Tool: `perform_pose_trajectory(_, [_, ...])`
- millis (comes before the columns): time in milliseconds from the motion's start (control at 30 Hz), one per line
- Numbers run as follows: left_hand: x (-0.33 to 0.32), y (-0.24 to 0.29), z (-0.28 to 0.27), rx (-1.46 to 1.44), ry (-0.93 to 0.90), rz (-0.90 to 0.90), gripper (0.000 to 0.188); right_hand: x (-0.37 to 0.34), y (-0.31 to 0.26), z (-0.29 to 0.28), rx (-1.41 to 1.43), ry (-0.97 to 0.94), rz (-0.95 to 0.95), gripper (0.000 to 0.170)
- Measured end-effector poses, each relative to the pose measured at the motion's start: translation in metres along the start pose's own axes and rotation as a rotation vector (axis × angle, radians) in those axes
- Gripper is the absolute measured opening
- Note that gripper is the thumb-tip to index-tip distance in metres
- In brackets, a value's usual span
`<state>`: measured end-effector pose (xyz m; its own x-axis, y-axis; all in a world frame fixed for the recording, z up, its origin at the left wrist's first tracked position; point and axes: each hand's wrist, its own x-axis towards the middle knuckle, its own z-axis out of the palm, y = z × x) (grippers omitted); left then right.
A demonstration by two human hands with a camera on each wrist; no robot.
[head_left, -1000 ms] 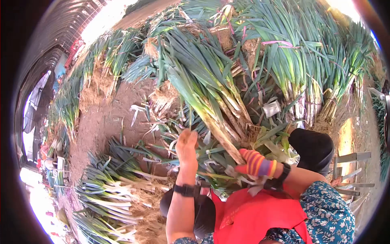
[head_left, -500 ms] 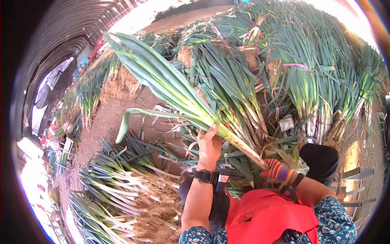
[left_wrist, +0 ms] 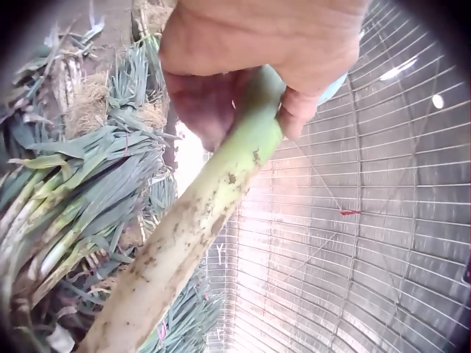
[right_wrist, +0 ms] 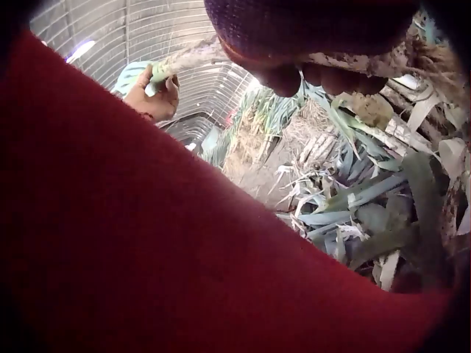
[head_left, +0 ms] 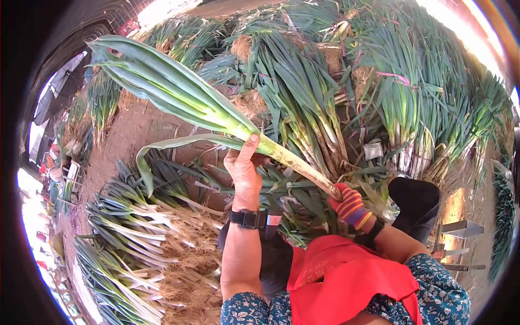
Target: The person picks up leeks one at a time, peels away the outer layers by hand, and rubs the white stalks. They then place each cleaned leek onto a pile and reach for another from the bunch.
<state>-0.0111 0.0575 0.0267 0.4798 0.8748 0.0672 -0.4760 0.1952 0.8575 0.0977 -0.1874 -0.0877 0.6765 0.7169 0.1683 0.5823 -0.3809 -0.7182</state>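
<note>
A single large leek [head_left: 295, 162] lies slantwise across both hands in the head view, its broad green leaves fanning to the upper left. My bare left hand [head_left: 245, 170] grips it where the pale stalk turns to leaf. One loose leaf [head_left: 181, 141] bends away and droops beside that hand. In the left wrist view, soil specks dot the stalk [left_wrist: 184, 220] below the thumb and fingers. My right hand [head_left: 351, 206], in a striped knit glove, holds the root end. Its curled fingers wrap the dirty base in the right wrist view, where a red cloth [right_wrist: 147, 220] hides much.
Leeks with bushy roots [head_left: 141, 244] lie piled at lower left. Leek bundles [head_left: 300, 92] lean ahead, and more with a pink tie [head_left: 398, 77] stand at right. Stripped leaves [head_left: 309, 208] litter the ground before the person's knees. A metal frame [head_left: 461, 229] is at right.
The left hand, empty a second ago, has taken hold of the leek's upper stalk. The leek has swung out leftward, clear of the bundle behind, while the right hand kept its root end.
</note>
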Motion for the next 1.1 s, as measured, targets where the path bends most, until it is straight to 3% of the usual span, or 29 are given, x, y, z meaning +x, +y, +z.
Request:
perform_pose_trajectory(67, [-0.004, -0.006, 0.004, 0.011, 0.041, 0.007, 0.027, 0.004, -0.004, 0.002, -0.089, 0.072, -0.031, 0.041])
perform_pose_trajectory(133, [-0.018, -0.030, 0.011, 0.222, 0.161, -0.295, 0.022, 0.019, 0.000, 0.010, -0.147, 0.139, -0.067, 0.042])
perform_pose_trajectory(200, [-0.043, -0.056, 0.024, 0.263, -0.054, -0.533, 0.020, 0.038, -0.009, 0.011, -0.195, 0.215, -0.100, 0.043])
perform_pose_trajectory(233, [-0.057, -0.059, 0.023, 0.265, -0.059, -0.531, 0.020, 0.048, -0.021, 0.004, -0.215, 0.201, -0.091, 0.045])
perform_pose_trajectory(333, [-0.094, -0.065, 0.018, 0.643, -1.066, -0.747, 0.031, 0.064, -0.014, -0.010, -0.224, 0.186, -0.067, 0.050])
perform_pose_trajectory(367, [-0.088, -0.067, 0.016, 0.637, -1.071, -0.742, 0.031, 0.064, -0.008, -0.019, -0.205, 0.144, -0.086, 0.050])
perform_pose_trajectory(433, [-0.068, -0.072, 0.000, 0.909, -0.937, -0.567, 0.037, 0.056, 0.009, -0.030, -0.185, 0.069, -0.125, 0.047])
perform_pose_trajectory(467, [-0.056, -0.073, -0.008, 0.818, -0.674, -0.308, 0.049, 0.049, 0.010, -0.037, -0.187, 0.064, -0.115, 0.047])
perform_pose_trajectory(500, [-0.042, -0.078, -0.017, 0.342, -0.381, -0.363, 0.058, 0.042, 0.005, -0.047, -0.057, -0.067, -0.052, 0.046])
perform_pose_trajectory(567, [-0.020, -0.020, -0.008, 0.210, -0.152, -0.195, 0.051, 0.029, 0.001, -0.061, 0.043, -0.241, 0.002, 0.044])
perform_pose_trajectory(600, [-0.015, -0.002, -0.007, -0.031, -0.138, -0.150, 0.042, 0.027, 0.008, -0.061, 0.043, -0.244, 0.003, 0.044])
perform_pose_trajectory(667, [0.002, -0.006, -0.035, -0.434, -0.264, -0.274, 0.039, 0.023, 0.025, -0.055, -0.052, -0.398, -0.063, 0.048])
perform_pose_trajectory(767, [-0.006, -0.030, -0.034, -0.397, -0.218, -0.244, 0.036, 0.046, 0.000, -0.053, -0.805, -0.341, -0.076, 0.053])
perform_pose_trajectory(833, [-0.020, -0.035, -0.022, -0.361, -0.206, -0.236, 0.037, 0.062, -0.004, -0.034, -0.610, -0.033, -0.325, 0.053])
perform_pose_trajectory(933, [-0.032, -0.048, -0.008, -0.316, -0.201, -0.162, 0.037, 0.078, -0.081, -0.017, -0.189, -0.096, -0.242, 0.056])
perform_pose_trajectory(967, [-0.033, -0.051, -0.005, -0.337, -0.169, -0.168, 0.036, 0.085, -0.078, 0.005, -0.104, 0.017, -0.329, 0.052])
perform_pose_trajectory(1000, [-0.034, -0.054, -0.002, -0.357, -0.135, -0.172, 0.036, 0.088, -0.099, 0.010, -0.035, 0.036, -0.290, 0.048])
perform_pose_trajectory(1033, [-0.035, -0.055, 0.000, -0.352, -0.180, -0.171, 0.034, 0.089, -0.116, 0.006, 0.128, -0.110, -0.164, 0.043])
perform_pose_trajectory(1100, [-0.037, -0.057, 0.002, -0.371, -0.156, -0.204, 0.032, 0.093, -0.118, 0.019, 0.070, -0.080, -0.152, 0.041])
